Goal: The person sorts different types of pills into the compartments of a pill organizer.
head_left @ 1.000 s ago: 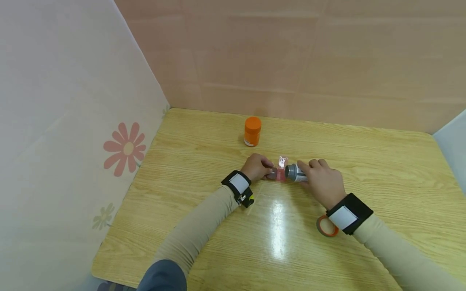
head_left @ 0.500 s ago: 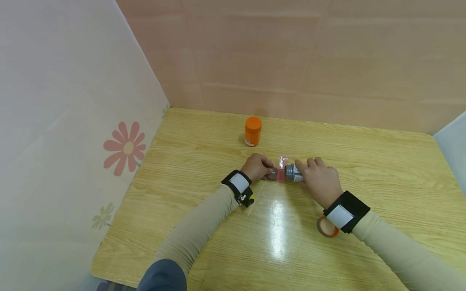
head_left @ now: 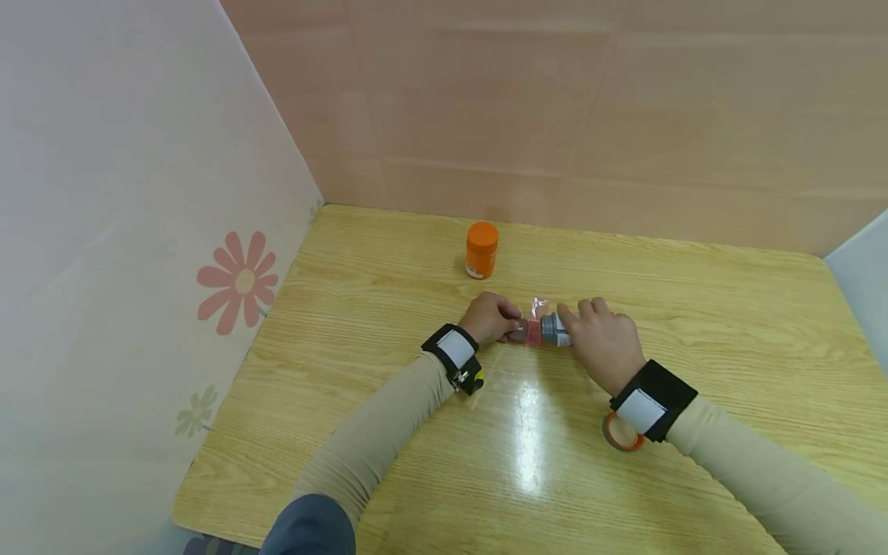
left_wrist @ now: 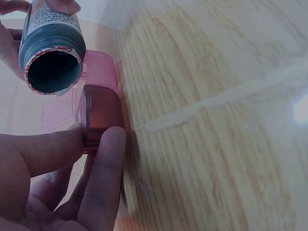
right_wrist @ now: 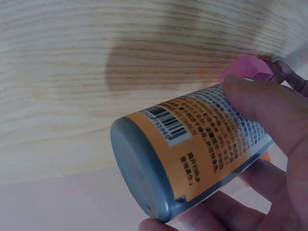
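A small translucent pill box (head_left: 533, 333), part pink and part brown, lies on the table, a clear pink lid (head_left: 539, 307) standing open at its far side. My left hand (head_left: 488, 318) pinches the brown end (left_wrist: 102, 113) between thumb and fingers. My right hand (head_left: 607, 345) grips a dark grey bottle (head_left: 555, 330) with an orange and white label (right_wrist: 192, 149), tipped on its side. Its uncapped mouth (left_wrist: 54, 72) points left, right over the pink part of the box. The inside of the mouth looks dark; the box's contents are hidden.
An orange jar (head_left: 482, 250) with an orange lid stands upright behind the hands. Close to my right wrist lies a round grey piece with an orange rim (head_left: 627, 448). A pale streak (left_wrist: 183, 114) runs across the wooden table. Walls border the table's back and left.
My right hand has shifted slightly left and away from me, bringing the bottle's mouth closer to the pill box. My left hand stays in place on the box.
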Tool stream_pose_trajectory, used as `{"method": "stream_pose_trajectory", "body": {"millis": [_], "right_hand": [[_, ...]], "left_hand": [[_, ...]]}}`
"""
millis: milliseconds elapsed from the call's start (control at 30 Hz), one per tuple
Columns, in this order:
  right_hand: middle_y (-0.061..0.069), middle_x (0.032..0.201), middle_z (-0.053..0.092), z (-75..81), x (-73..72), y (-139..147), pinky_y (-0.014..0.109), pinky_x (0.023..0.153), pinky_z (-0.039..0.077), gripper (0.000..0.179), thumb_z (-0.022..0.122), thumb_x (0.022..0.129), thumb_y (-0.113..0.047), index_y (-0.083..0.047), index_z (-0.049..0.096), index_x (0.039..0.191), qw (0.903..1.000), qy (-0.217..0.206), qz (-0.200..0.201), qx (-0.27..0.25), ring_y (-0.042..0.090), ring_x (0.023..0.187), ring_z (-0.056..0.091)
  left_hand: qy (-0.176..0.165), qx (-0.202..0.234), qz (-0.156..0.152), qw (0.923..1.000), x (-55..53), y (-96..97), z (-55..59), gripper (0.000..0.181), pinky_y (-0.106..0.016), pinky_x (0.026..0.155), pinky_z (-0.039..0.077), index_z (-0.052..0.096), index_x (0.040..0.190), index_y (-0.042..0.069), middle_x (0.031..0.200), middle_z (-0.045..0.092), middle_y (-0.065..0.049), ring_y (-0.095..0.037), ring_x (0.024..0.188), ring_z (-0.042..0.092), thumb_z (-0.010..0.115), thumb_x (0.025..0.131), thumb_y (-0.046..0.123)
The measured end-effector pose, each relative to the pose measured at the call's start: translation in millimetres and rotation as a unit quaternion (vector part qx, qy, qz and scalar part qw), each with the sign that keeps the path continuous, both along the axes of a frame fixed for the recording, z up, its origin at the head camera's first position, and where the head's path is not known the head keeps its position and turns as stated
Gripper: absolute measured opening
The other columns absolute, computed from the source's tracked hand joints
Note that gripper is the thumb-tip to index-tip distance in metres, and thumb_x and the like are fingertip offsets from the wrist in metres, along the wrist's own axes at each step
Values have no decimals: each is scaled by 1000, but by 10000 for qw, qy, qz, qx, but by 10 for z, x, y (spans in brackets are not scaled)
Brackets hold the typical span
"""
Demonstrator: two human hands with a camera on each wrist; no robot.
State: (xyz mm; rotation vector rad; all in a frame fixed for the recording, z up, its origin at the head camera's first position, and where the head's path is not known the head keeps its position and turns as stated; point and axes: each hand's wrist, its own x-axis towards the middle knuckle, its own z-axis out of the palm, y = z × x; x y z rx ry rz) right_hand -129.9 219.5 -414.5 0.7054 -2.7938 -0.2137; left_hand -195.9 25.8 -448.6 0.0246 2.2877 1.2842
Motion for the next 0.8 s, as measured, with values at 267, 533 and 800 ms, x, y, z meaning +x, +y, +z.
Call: {"method": "stream_pose_trajectory", "body": {"millis": [267, 533, 800], "right_hand": [[22, 87, 67, 63, 3, -79, 38, 42, 51, 43, 89, 70, -3, 0, 73, 109, 9997, 43, -14, 234, 34, 80, 65], [22, 89, 67, 102, -13, -138, 37, 43, 52, 39, 88, 73, -1, 0, 73, 109, 9977, -48, -101, 675, 34, 83, 65], [22, 88, 67, 107, -18, -160, 36, 43, 51, 41, 91, 71, -3, -1, 73, 107, 9964, -9, -123, 834, 32, 81, 65]], "left_hand": [[125, 53, -91, 9999, 19, -18, 29, 15, -23, 63, 58, 76, 109, 1, 106, 72, -9, -12, 69, 65, 71, 95, 3], [131, 49, -103, 9998, 20, -20, 31, 15, -23, 64, 58, 76, 109, 2, 103, 73, -9, -12, 69, 65, 70, 95, 3], [153, 6, -105, 9998, 21, -23, 31, 14, -22, 63, 58, 76, 108, 2, 101, 73, -8, -11, 68, 64, 71, 95, 3]]}}
